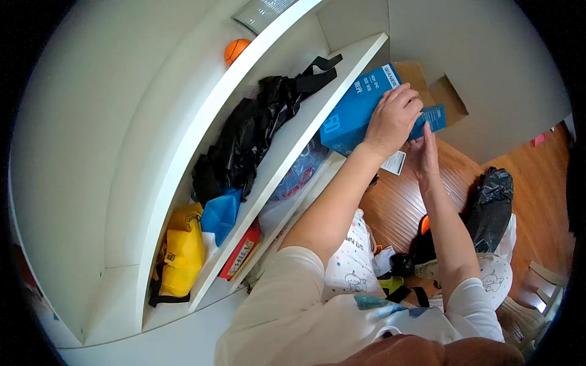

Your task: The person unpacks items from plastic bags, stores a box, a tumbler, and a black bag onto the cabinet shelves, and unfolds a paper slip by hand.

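Note:
A blue cardboard box (355,102) with white lettering and a large "50" sits tilted at the right end of the shelves, its brown inner flaps spread at the far side. My left hand (392,120) lies over the box's near edge, fingers bent together and gripping it. Just to the right, my right hand (426,154) pinches a small blue flap (434,117) of the same box, thumb on the printed side; its other fingers are partly hidden. Below the left wrist, a white printed label (394,163) shows. What the box contains is out of sight.
White shelves (292,157) on the left hold a black plastic bag (235,143), a yellow bag (183,253), a blue packet (221,215) and a red box (241,250). An orange ball (236,51) rests higher up. Black bags (491,198) and a white printed bag (351,262) crowd the wooden floor.

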Available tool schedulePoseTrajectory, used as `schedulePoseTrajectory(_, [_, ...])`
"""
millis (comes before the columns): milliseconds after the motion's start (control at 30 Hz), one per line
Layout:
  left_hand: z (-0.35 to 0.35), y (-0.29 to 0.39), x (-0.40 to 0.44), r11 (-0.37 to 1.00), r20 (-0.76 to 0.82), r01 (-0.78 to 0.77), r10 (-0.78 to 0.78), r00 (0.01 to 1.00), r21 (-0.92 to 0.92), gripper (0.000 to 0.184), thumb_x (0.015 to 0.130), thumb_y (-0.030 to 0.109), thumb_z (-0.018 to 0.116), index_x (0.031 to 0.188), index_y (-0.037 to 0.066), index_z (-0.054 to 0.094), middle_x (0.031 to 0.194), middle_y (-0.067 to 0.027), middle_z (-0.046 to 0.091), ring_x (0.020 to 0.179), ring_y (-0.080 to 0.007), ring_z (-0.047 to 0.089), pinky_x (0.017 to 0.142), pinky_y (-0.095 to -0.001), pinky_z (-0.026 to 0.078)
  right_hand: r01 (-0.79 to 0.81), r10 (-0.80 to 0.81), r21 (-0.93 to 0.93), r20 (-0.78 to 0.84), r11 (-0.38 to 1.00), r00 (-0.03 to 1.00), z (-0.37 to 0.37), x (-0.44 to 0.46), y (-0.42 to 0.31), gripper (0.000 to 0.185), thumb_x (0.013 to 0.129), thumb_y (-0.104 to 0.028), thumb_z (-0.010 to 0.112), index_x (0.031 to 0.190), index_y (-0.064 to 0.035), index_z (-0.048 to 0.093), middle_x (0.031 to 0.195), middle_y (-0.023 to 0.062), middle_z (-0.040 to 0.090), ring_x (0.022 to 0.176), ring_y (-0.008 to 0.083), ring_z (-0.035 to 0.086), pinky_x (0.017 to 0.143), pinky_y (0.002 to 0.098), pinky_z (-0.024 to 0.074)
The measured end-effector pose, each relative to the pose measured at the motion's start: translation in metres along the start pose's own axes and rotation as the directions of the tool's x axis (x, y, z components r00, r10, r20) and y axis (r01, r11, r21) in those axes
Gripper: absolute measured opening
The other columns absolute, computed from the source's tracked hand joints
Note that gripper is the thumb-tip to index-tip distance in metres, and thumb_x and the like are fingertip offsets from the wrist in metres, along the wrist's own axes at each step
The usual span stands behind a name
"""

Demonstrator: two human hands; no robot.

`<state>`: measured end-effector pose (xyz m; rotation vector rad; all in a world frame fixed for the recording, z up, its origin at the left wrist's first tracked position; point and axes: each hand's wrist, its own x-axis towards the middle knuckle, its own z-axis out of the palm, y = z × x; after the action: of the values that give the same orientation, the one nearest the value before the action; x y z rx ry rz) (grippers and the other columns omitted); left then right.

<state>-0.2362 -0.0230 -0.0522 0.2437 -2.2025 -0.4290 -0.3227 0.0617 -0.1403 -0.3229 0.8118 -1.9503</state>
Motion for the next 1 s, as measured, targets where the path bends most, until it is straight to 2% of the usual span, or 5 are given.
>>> schedulePoseTrajectory(300, [-0.015,-0.009,-0.009,0.972,0.135,0.094,-0.125,0.983,0.214,0.038,0.082,0.011,0.047,0.120,0.011,0.048,0.129,-0.0157,0.042,0.120,-0.0363,0.038,0.093,-0.0556,0.029,0.120,-0.263,-0.468,-0.253,0.875,0.931,-0.003,0.029,-0.013,0.044,0.085,-0.029,0.061,0.117,-0.0077,0.040,0.095,0.0061,0.057,0.080,0.0124,0.057,0.059,0.0221,0.0460])
schedulePoseTrajectory(400, [-0.016,-0.010,-0.015,0.967,0.145,0.096,-0.133,0.980,0.236,0.047,0.082,0.010,0.048,0.128,0.011,0.040,0.131,-0.0160,0.040,0.120,-0.0383,0.038,0.091,-0.0580,0.029,0.330,-0.517,-0.626,-0.138,0.707,0.845,-0.005,0.038,-0.029,0.049,0.083,-0.027,0.063,0.121,-0.0047,0.042,0.098,0.0065,0.057,0.084,0.0112,0.056,0.060,0.0199,0.0447])
schedulePoseTrajectory(700, [-0.033,-0.003,-0.029,0.817,0.254,0.379,-0.515,0.819,0.434,0.063,0.079,0.013,0.060,0.134,0.006,0.029,0.136,-0.0219,0.029,0.126,-0.0378,0.029,0.097,-0.0573,0.026,0.161,-0.091,-0.931,0.138,0.327,0.986,-0.005,0.107,-0.039,0.036,0.084,-0.031,0.061,0.108,-0.0039,0.059,0.098,0.0123,0.063,0.088,0.0141,0.058,0.073,0.0285,0.0465])
schedulePoseTrajectory(767, [-0.033,-0.005,-0.031,0.804,0.266,0.416,-0.551,0.791,0.425,0.051,0.085,0.012,0.049,0.133,0.005,0.031,0.135,-0.0233,0.031,0.126,-0.0385,0.029,0.098,-0.0572,0.024,0.439,-0.275,-0.888,0.392,0.136,0.878,-0.018,0.130,-0.009,0.037,0.083,-0.031,0.061,0.106,-0.0015,0.059,0.094,0.0145,0.064,0.084,0.0178,0.060,0.072,0.0299,0.0471])
schedulePoseTrajectory(1000, [-0.024,-0.049,-0.035,0.842,0.062,0.324,-0.386,0.920,0.431,0.023,0.079,0.007,0.049,0.102,0.002,0.052,0.116,-0.0187,0.050,0.111,-0.0330,0.045,0.093,-0.0437,0.036,0.200,-0.298,-0.885,0.073,0.420,0.952,0.021,0.106,0.012,0.059,0.082,-0.037,0.062,0.119,0.0052,0.045,0.105,0.0153,0.058,0.096,0.0211,0.056,0.081,0.0308,0.0458])
